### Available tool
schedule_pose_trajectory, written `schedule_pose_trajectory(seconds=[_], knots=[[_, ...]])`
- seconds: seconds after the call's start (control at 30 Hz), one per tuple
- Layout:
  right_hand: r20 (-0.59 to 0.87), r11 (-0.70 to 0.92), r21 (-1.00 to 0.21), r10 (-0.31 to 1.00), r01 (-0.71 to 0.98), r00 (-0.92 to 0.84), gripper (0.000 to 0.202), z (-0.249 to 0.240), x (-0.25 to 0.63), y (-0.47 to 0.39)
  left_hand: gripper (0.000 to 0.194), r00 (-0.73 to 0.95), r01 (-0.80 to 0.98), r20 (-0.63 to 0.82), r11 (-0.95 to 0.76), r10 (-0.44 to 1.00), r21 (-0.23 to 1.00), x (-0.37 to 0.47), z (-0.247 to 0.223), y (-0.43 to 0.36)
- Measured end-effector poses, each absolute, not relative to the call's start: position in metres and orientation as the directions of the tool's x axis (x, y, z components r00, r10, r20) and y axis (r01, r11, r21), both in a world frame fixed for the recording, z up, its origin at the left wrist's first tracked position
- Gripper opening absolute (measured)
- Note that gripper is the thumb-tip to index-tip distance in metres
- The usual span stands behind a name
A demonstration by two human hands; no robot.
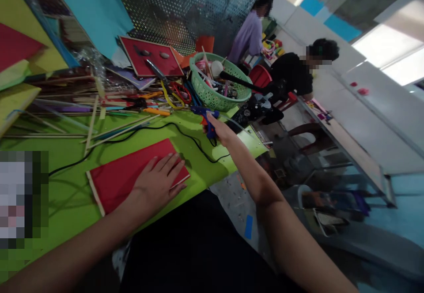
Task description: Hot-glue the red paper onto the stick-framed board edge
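My left hand (pixel 159 176) lies flat with fingers spread on a red rectangular panel (pixel 122 180) with pale edges, near the front of the green table (pixel 205 169). At the table's right, my right hand (pixel 218 129) is wrapped round a blue glue gun (pixel 210 127) with an orange-red trigger. The gun's nozzle points left, and a clear glue stick appears to trail from its back. A black cord (pixel 172 125) runs across the table between the gun and the panel.
A green basket (pixel 220 94) of tools stands behind the gun. Scissors (pixel 168 92), thin sticks (pixel 49 136) and another red panel (pixel 150 57) crowd the back. Two people, one in a purple top (pixel 247 35) and one in black (pixel 291 70), are at the far right.
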State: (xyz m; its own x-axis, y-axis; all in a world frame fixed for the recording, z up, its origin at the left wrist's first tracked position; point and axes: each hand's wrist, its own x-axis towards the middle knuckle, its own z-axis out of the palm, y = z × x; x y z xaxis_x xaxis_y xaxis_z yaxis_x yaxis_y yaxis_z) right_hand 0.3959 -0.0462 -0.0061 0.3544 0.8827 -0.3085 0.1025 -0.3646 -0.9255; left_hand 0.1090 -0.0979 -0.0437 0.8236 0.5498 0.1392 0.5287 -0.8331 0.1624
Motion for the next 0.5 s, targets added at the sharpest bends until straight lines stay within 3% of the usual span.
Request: schedule_pose_trajectory(seconds=[0.13, 0.27, 0.3, 0.4, 0.5], knots=[[-0.306, -0.439, -0.812, 0.881, 0.384, 0.361, 0.067, -0.008, 0.403, -0.037, 0.059, 0.846, 0.504, 0.088, -0.843, 0.525, 0.187, 0.108, -0.041, -0.101], [-0.188, -0.366, -0.506, 0.931, 0.781, 0.314, 0.063, 0.015, 0.412, -0.051, 0.061, 0.842, 0.519, 0.046, -0.83, 0.538, 0.207, 0.107, -0.042, -0.103], [-0.149, -0.336, -0.477, 0.941, 0.812, 0.302, 0.057, 0.023, 0.409, -0.054, 0.062, 0.843, 0.518, 0.041, -0.829, 0.537, 0.21, 0.107, -0.043, -0.103], [0.061, -0.07, -0.396, 0.993, 0.915, 0.103, 0.033, 0.04, 0.382, -0.053, 0.064, 0.847, 0.508, 0.047, -0.833, 0.529, 0.217, 0.111, -0.042, -0.103], [0.17, 0.251, -0.417, 0.966, 0.873, -0.197, 0.018, 0.036, 0.335, -0.034, 0.064, 0.847, 0.505, 0.054, -0.833, 0.528, 0.224, 0.119, -0.039, -0.103]])
